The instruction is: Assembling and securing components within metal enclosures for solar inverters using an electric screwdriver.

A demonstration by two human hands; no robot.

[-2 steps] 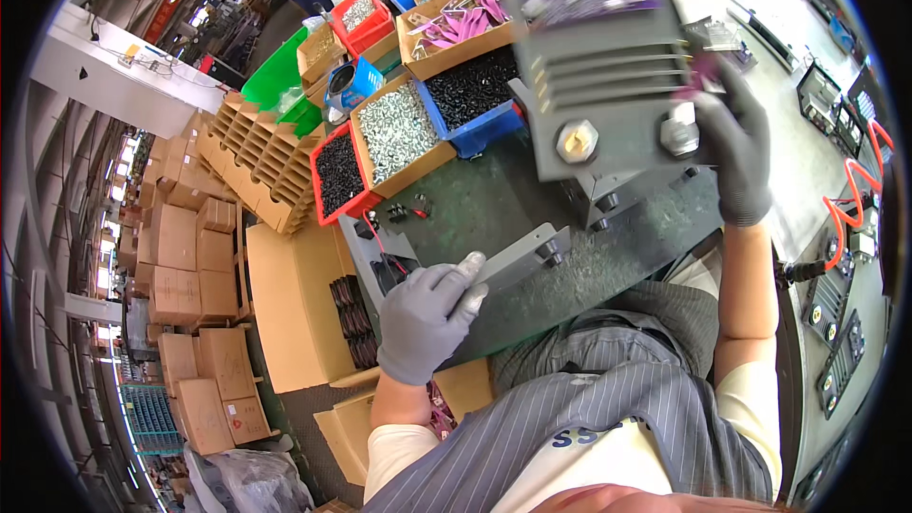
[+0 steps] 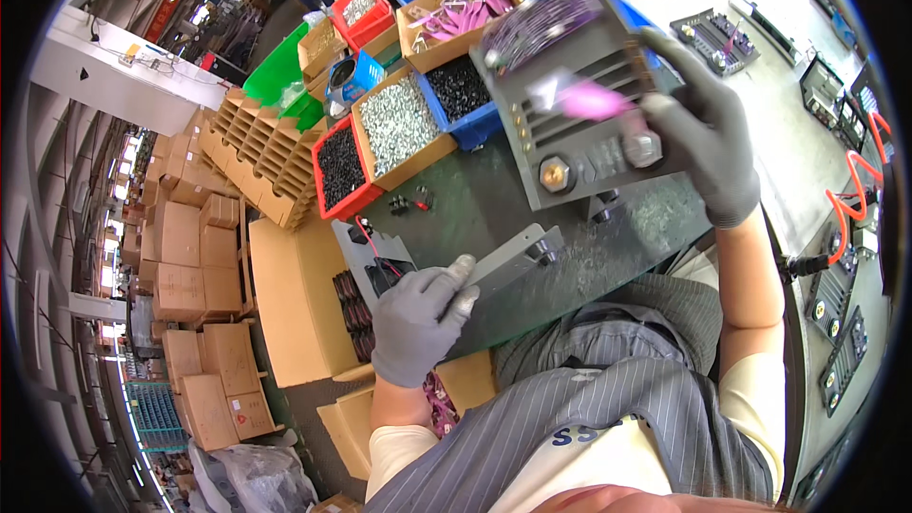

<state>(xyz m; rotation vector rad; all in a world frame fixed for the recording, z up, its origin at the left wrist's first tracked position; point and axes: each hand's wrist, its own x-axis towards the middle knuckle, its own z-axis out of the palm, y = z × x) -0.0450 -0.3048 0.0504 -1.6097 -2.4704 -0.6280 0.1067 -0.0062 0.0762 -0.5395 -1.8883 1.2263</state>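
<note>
My right hand (image 2: 708,133), in a grey glove, is closed on the right edge of a dark grey slotted metal panel (image 2: 551,147), held tilted above the bench. A brass-centred hex fitting (image 2: 556,174) and a silver hex fitting (image 2: 642,147) sit along its near edge; a shiny purple patch covers its far end. A blurred pink tag (image 2: 594,100) hangs across the slots. My gloved left hand (image 2: 418,323) grips a grey metal piece (image 2: 508,258) with a black foot (image 2: 542,251) at its end. Beside that hand is another grey part (image 2: 375,245) with a red wire.
Bins of black screws (image 2: 340,169), silver screws (image 2: 394,128) and pink tags (image 2: 461,14) line the bench's far left side. Cardboard dividers (image 2: 256,157) and an open carton (image 2: 290,304) stand left. More panels (image 2: 841,361) lie on the right-hand bench, near an orange coiled hose (image 2: 848,195).
My right hand has brought the slotted panel a little left and turned it. The pink tag now lies across the slots. My left hand has shifted slightly left and down.
</note>
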